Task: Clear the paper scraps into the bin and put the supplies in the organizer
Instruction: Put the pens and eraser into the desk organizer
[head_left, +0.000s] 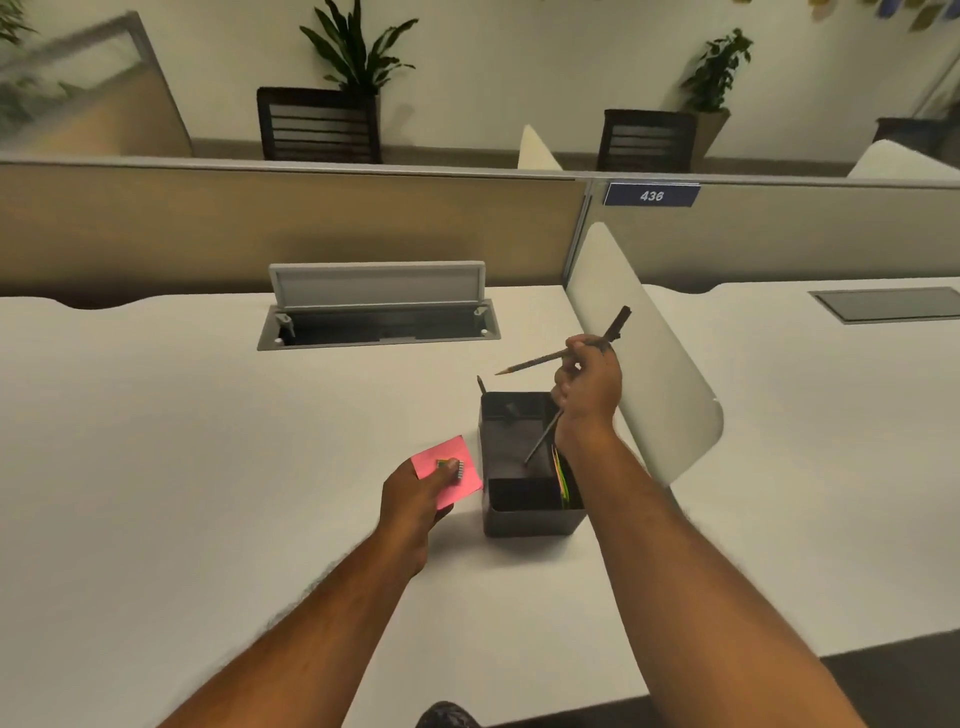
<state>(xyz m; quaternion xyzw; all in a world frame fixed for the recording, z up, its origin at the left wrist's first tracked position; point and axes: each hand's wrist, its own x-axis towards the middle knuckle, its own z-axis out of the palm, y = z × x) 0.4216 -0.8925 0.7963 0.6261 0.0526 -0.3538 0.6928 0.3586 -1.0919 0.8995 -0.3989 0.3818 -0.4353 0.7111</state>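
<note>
Under the right hand (587, 387), clenched on several dark pens and a sharpened wooden pencil (535, 361), stands the black boxy plastic organizer (524, 512) on the white counter (208, 441); splayed as they are, one could miss and roll away. Just left, the left hand (413, 493) pinches a pink sticky-note pad (457, 475) with a small clip that may slip

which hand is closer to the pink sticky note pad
Left. The left hand is holding the pink sticky note pad beside the black plastic organizer. The right hand is apart from it, above the organizer, gripping pencils.
</note>
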